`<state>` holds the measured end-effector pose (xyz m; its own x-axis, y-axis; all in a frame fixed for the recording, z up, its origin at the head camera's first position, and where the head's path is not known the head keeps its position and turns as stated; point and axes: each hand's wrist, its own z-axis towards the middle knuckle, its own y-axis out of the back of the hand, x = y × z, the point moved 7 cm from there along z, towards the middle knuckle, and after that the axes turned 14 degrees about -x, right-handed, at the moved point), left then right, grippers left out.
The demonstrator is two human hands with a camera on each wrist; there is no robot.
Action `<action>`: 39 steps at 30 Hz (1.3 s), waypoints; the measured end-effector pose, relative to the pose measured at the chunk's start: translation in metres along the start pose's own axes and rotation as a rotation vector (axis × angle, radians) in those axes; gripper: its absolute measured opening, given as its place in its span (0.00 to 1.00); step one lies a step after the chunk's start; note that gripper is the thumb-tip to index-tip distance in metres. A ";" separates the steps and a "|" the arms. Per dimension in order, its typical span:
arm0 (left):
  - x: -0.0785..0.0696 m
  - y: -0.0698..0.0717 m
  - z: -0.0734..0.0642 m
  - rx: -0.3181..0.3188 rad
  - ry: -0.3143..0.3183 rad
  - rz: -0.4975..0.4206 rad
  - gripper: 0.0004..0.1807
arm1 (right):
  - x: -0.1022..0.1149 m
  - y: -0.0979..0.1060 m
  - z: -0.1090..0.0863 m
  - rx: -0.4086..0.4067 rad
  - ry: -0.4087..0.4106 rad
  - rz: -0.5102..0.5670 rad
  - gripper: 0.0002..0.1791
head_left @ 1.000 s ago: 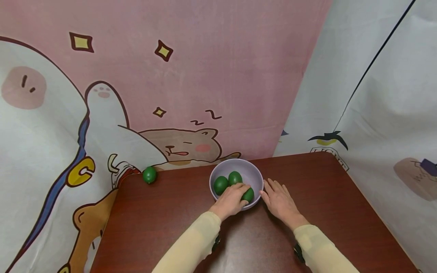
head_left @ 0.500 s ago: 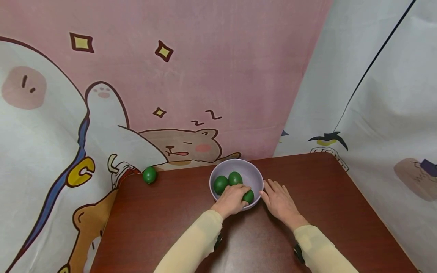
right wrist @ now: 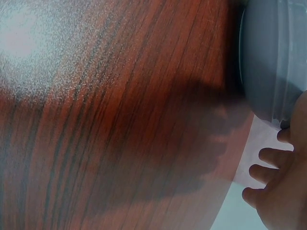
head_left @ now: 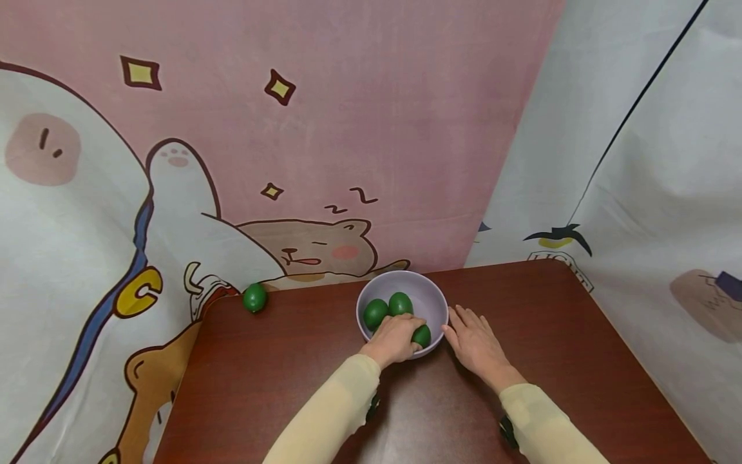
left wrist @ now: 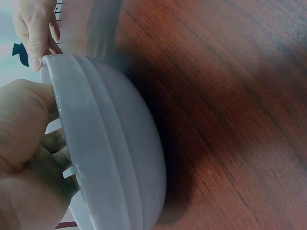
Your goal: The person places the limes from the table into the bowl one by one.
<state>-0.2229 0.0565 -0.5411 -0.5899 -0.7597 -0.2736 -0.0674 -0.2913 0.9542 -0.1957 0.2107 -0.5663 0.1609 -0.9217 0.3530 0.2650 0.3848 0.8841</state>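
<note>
A lilac bowl [head_left: 431, 299] stands near the table's far edge, with green limes inside. Two of them, a left lime [head_left: 375, 314] and a back lime [head_left: 400, 303], lie beyond the left hand [head_left: 394, 338]. That hand reaches over the near rim, thumb and fingers around another lime [head_left: 422, 335] low in the bowl. In the left wrist view its fingers [left wrist: 55, 141] dip behind the bowl wall [left wrist: 115, 143], so their tips are hidden. The right hand [head_left: 476, 341] lies along the bowl's right side, fingers extended, thumb at the rim.
One more lime [head_left: 254, 298] sits at the table's far left corner, well apart from the bowl. A brown wooden table [head_left: 278, 374] carries everything. Printed cloth [head_left: 406, 129] hangs directly behind the table and along its sides.
The left hand and forearm have shifted very slightly to the right over the bowl. The right hand, the bowl and the lime at the corner look unmoved.
</note>
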 end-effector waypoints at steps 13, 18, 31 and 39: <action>0.000 0.002 0.000 0.023 0.003 0.020 0.28 | -0.002 -0.003 0.000 0.016 -0.015 0.008 0.32; 0.001 0.004 -0.001 0.002 -0.009 0.029 0.27 | -0.002 -0.003 0.000 0.037 -0.028 -0.002 0.32; 0.006 0.018 -0.007 -0.095 -0.044 0.017 0.26 | -0.002 -0.001 0.000 0.029 -0.021 0.003 0.32; 0.012 0.023 -0.013 -0.160 -0.073 0.039 0.25 | 0.000 0.000 0.000 0.019 -0.007 0.001 0.31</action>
<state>-0.2212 0.0328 -0.5243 -0.6468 -0.7297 -0.2219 0.0817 -0.3555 0.9311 -0.1958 0.2108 -0.5659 0.1546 -0.9218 0.3554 0.2470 0.3844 0.8895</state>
